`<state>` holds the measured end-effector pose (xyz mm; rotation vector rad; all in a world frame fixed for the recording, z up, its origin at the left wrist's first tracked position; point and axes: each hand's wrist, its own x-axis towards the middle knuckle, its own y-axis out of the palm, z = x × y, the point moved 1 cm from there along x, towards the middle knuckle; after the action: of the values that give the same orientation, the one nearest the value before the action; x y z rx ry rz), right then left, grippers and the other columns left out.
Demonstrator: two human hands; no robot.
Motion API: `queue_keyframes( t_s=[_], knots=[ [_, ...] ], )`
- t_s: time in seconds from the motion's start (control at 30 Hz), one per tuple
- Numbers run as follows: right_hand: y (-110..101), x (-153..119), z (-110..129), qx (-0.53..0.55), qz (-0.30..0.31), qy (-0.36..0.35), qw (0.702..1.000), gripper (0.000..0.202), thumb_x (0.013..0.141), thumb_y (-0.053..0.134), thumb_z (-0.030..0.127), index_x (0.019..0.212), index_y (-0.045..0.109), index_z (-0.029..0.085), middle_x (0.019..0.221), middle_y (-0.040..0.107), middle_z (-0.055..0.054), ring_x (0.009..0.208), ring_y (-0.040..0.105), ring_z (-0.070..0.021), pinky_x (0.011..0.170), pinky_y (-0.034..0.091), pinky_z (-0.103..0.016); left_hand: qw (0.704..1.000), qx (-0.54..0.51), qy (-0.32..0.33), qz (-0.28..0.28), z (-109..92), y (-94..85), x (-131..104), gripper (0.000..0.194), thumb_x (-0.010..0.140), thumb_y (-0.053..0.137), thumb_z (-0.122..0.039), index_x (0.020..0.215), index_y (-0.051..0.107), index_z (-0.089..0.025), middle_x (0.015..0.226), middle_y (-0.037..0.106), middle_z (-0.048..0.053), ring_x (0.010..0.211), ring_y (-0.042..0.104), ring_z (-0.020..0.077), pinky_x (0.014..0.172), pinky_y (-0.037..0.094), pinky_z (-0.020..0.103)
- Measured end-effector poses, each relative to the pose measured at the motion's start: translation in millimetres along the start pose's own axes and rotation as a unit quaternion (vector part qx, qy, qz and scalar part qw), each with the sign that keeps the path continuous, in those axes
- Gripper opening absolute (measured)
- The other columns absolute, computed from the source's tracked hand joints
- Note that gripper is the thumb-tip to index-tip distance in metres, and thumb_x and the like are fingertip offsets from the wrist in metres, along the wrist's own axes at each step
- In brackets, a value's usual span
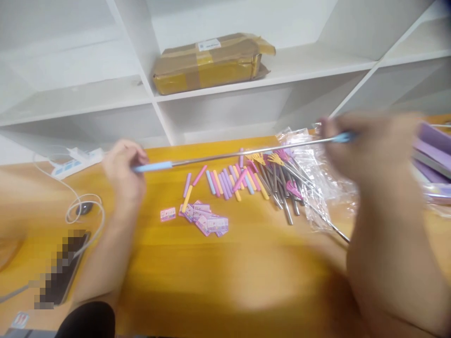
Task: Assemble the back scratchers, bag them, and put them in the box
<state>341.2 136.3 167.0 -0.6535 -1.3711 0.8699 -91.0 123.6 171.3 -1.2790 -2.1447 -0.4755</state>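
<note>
Head camera: your left hand (123, 171) grips the blue handle (155, 166) of a metal rod (211, 158), and your right hand (366, 148), blurred, is closed at its blue tip (341, 137). The rod spans straight between both hands, above the desk (190, 272), its long axis roughly following the far edge; each hand has one end, so neither is nearer.

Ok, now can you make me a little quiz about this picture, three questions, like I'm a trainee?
1. Which hand grips the light blue handle of the metal rod?
2. True or false: the cardboard box sits on a white shelf.
3. How many small cards lie apart from the card pile?

Key:
1. The left hand.
2. True.
3. One: a single card.
</note>
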Motion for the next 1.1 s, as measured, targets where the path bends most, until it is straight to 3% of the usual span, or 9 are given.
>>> queue_keyframes(
  t_s=[0.03,0.1,0.2,0.3,0.53,0.73,0.9,0.97,1.1],
  knots=[
    [6,-9,39,0.054,0.039,-0.025,0.997,0.040,0.104,0.047,0.042,0.083,0.068,0.015,0.073,0.061,-0.007,0.066,0.039,-0.0134,0.069,0.026,-0.031,0.999,-0.026,-0.005,-0.030,-2,13.7,-19,0.015,0.076,0.047,-0.022,0.062,0.051,-0.023,0.056,0.044,0.000,0.051,0.040,0.0147,0.050,0.030,0.031],
    [22,-31,105,0.094,0.098,-0.090,0.987,0.030,0.098,0.055,0.038,0.082,0.071,0.018,0.078,0.066,-0.004,0.065,0.047,-0.0118,0.065,0.026,-0.027,0.999,-0.021,-0.018,0.027,-6,35.1,-53,0.016,0.076,0.049,-0.017,0.062,0.054,-0.023,0.059,0.048,0.001,0.054,0.044,0.0156,0.052,0.032,0.031],
    [43,-59,153,0.113,0.210,-0.169,0.956,0.027,0.100,0.052,0.030,0.086,0.070,0.015,0.081,0.067,-0.006,0.065,0.049,-0.0123,0.061,0.020,-0.028,0.997,0.004,-0.019,0.079,-9,41.9,-78,0.022,0.080,0.048,-0.015,0.060,0.055,-0.023,0.060,0.048,0.002,0.056,0.046,0.0171,0.054,0.036,0.033],
    [47,-65,150,0.119,0.214,-0.181,0.952,0.028,0.100,0.052,0.032,0.087,0.069,0.014,0.081,0.065,-0.007,0.065,0.048,-0.0125,0.061,0.019,-0.029,0.988,0.031,-0.031,0.147,-13,34.7,-76,0.022,0.081,0.050,-0.011,0.066,0.061,-0.023,0.063,0.054,0.001,0.059,0.051,0.0166,0.055,0.039,0.032],
    [36,-54,129,0.124,0.145,-0.165,0.968,0.026,0.095,0.052,0.031,0.082,0.068,0.015,0.078,0.064,-0.007,0.065,0.046,-0.0126,0.062,0.017,-0.026,0.953,0.143,0.085,0.255,-20,32.8,-69,0.023,0.090,0.051,-0.009,0.076,0.065,-0.021,0.074,0.063,0.001,0.068,0.059,0.0156,0.065,0.044,0.030],
    [35,-54,133,0.093,0.171,-0.154,0.969,0.024,0.094,0.054,0.032,0.083,0.068,0.015,0.081,0.066,-0.007,0.064,0.045,-0.0125,0.061,0.014,-0.027,0.746,0.390,0.209,0.498,-23,35.1,-77,0.025,0.109,0.050,-0.040,0.106,0.068,-0.022,0.089,0.075,0.005,0.071,0.069,0.0196,0.054,0.035,0.029],
    [32,-61,145,0.100,0.211,-0.184,0.955,0.018,0.091,0.054,0.023,0.084,0.068,0.014,0.079,0.065,-0.006,0.064,0.046,-0.0118,0.060,0.012,-0.028,0.643,0.476,0.194,0.568,-26,45.0,-94,0.014,0.105,0.050,-0.016,0.106,0.063,-0.020,0.083,0.073,0.006,0.061,0.070,0.0236,0.049,0.037,0.031],
    [31,-64,149,0.102,0.226,-0.190,0.950,0.017,0.089,0.054,0.021,0.087,0.070,0.015,0.083,0.067,-0.006,0.065,0.047,-0.0119,0.060,0.012,-0.027,0.637,0.482,0.180,0.574,-25,49.2,-100,0.018,0.101,0.050,-0.010,0.107,0.064,-0.019,0.082,0.073,0.007,0.063,0.071,0.0250,0.051,0.041,0.032],
    [35,-70,157,0.102,0.254,-0.205,0.940,0.019,0.090,0.056,0.023,0.092,0.074,0.017,0.084,0.069,-0.005,0.067,0.051,-0.0124,0.058,0.012,-0.027,0.676,0.500,0.123,0.526,-23,53.1,-112,0.016,0.100,0.056,-0.024,0.098,0.071,-0.021,0.077,0.074,0.008,0.066,0.074,0.0280,0.055,0.046,0.034]
  ],
)
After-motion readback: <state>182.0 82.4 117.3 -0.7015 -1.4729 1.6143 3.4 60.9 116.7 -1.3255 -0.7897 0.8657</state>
